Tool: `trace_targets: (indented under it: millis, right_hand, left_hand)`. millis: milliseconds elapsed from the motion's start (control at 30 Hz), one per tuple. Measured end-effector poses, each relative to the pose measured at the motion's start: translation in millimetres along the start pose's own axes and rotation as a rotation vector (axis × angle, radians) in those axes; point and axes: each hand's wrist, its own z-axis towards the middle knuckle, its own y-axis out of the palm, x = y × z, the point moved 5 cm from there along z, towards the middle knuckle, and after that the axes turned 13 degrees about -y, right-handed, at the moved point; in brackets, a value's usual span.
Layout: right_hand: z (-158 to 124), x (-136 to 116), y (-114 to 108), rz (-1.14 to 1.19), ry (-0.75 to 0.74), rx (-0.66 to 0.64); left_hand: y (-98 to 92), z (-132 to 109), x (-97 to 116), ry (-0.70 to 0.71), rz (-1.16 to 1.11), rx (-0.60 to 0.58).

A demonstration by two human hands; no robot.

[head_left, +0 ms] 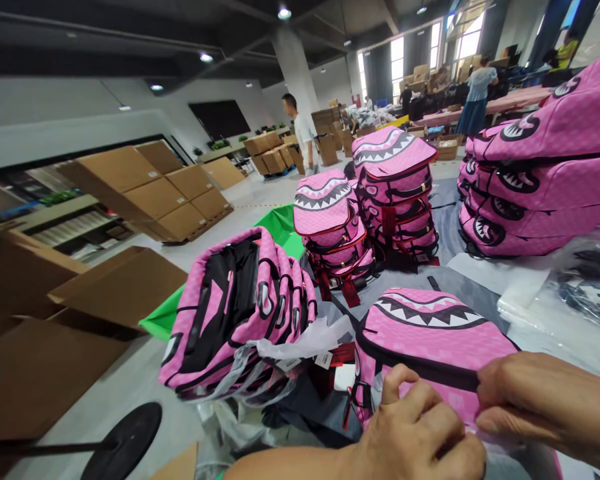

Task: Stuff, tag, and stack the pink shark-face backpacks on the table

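Left hand (415,427): at the near edge of the pink shark-mouth backpack (425,340); fingers (425,417) curled and narrow, thumb raised, tips against the pack; firmness of hold impossible to tell.

Right hand (540,400): just beside the left hand, at the pack's right edge; fingers (500,393) close together, a narrow pinch; fabric or thin film between them impossible to tell.

Backpack position: directly in front of the person, lying flat, teeth print facing up, black trim running below the teeth, on a grey sheet (473,293).

Handling note (judgement): fingertip pinch better than a whole-hand grip on a thin edge; both hands near 1 edge, pulling evenly, less likely to crease the printed panel.

Beside the pack: clear plastic bags (575,293) to the right; a pile of bagged pink backpacks (235,313) on its side to the left, on a green sheet (280,227).

Beyond: 2 upright backpack stacks (365,207), a long pile of pink backpacks (540,187), cardboard cartons (145,193) on the floor.

Others: 2 people (300,130) standing well apart, hands not at this pack.
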Motion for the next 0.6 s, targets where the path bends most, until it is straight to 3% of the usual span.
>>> trace_targets:
  millis: [200, 300, 433, 533, 600]
  right_hand:
    - [-6, 6, 15, 0.094, 0.116, -0.045]
    - [-9, 5, 18, 0.139, 0.145, 0.01]
    - [-14, 4, 22, 0.141, 0.098, 0.125]
    - [-9, 0, 10, 0.128, 0.036, 0.221]
    - [-3, -7, -9, 0.084, -0.025, 0.292]
  left_hand:
    - [10.1, -10, -3, 0.01, 0.051, -0.046]
    - [14.7, -17, -2, 0.003, 0.09, -0.039]
    - [17.0, -22, -3, 0.023, 0.16, -0.115]
    - [8.1, -4, -12, 0.01, 0.095, -0.238]
    - [-0.6, 20, -23, -0.087, -0.051, -0.397]
